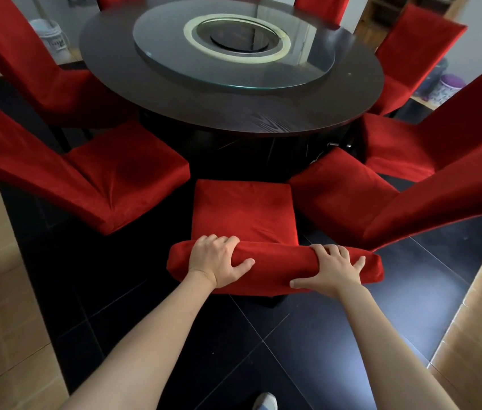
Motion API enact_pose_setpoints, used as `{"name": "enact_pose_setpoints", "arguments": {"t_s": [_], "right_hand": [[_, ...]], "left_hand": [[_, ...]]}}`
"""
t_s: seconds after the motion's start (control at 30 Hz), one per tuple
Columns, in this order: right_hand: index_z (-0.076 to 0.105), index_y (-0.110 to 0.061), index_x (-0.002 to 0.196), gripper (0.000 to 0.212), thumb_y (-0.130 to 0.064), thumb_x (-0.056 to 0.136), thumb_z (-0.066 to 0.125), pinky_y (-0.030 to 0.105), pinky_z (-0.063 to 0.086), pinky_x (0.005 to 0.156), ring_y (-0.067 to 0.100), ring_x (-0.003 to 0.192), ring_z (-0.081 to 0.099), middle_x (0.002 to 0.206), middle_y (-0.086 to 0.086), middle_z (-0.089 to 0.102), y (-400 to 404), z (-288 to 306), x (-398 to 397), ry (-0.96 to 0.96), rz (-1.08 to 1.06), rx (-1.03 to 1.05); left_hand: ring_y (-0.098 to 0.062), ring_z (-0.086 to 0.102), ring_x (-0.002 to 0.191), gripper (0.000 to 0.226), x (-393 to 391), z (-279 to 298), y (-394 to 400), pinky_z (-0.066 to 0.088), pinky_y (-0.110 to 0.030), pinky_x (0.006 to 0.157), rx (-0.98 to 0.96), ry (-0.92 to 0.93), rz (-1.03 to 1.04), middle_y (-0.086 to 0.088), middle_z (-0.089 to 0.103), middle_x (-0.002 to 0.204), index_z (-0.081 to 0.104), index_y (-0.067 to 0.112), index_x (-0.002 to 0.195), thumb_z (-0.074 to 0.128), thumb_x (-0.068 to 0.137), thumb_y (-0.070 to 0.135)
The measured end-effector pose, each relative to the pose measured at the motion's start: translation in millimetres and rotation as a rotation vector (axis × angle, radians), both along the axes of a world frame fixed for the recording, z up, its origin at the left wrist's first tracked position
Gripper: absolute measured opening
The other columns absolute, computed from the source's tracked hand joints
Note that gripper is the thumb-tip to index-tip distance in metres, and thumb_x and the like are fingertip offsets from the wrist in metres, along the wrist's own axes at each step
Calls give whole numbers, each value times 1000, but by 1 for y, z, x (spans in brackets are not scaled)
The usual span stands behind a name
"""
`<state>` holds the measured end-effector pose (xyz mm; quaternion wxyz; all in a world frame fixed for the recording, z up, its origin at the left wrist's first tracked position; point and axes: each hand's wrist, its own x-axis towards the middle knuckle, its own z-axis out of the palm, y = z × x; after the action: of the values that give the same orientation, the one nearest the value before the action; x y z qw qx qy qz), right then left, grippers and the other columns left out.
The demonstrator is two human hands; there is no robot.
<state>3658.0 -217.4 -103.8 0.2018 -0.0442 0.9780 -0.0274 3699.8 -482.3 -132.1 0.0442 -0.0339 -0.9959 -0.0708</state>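
Ctr chair point(242, 214) hemmed in. R neighbour chair point(381, 202): seat corner just beside it, backrest slanting close to the right hand point(332, 270), barely a gap. L chair point(100, 184) sits further off, w/ a strip of dark floor point(174, 208) btwn. Table point(233, 125) rim blocks ahead, prob. just short of the seat front. Behind the backrest the floor's open, only a shoe point(264, 402).

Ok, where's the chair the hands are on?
In the head view the chair sits low at centre, facing the round table, between the left red chair and the right red chair; left hand and right hand grip its backrest.
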Motion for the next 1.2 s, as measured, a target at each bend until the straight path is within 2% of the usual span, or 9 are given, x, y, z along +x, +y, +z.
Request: {"name": "enact_pose_setpoints", "arguments": {"t_s": [0.33, 0.7, 0.9, 1.2], "right_hand": [[33, -35, 144, 111, -87, 49, 62, 72, 0, 108, 25, 144, 15, 149, 1, 32, -12, 0, -19, 29, -24, -34], [32, -35, 145, 111, -85, 52, 64, 73, -1, 107, 26, 144, 14, 150, 2, 30, -27, 0, -43, 37, -34, -42], [32, -35, 145, 112, -87, 50, 63, 73, -2, 106, 26, 145, 13, 151, 2, 30, -31, -3, -55, 58, -37, -50], [31, -36, 145, 114, -87, 49, 64, 71, -4, 107, 27, 145, 11, 152, 1, 30, -32, -3, -58, 60, -51, -50]], "left_hand": [[-17, 63, 84, 82, -25, -1, -13, 43, -32, 80, -5, 25, -3, 6, 70, 91, 63, 22, 116, 14, 77, 76], [-15, 62, 89, 69, -55, -3, -28, 43, -31, 85, -37, -21, -17, 8, 70, 98, 60, 25, 119, 28, 83, 74], [-15, 62, 88, 80, -68, -3, -33, 44, -31, 84, -26, -9, -7, 7, 70, 96, 61, 25, 119, 15, 78, 76], [-16, 63, 89, 83, -72, -1, -34, 43, -32, 83, -6, -29, -7, 6, 70, 97, 62, 24, 118, 13, 77, 77]]}}
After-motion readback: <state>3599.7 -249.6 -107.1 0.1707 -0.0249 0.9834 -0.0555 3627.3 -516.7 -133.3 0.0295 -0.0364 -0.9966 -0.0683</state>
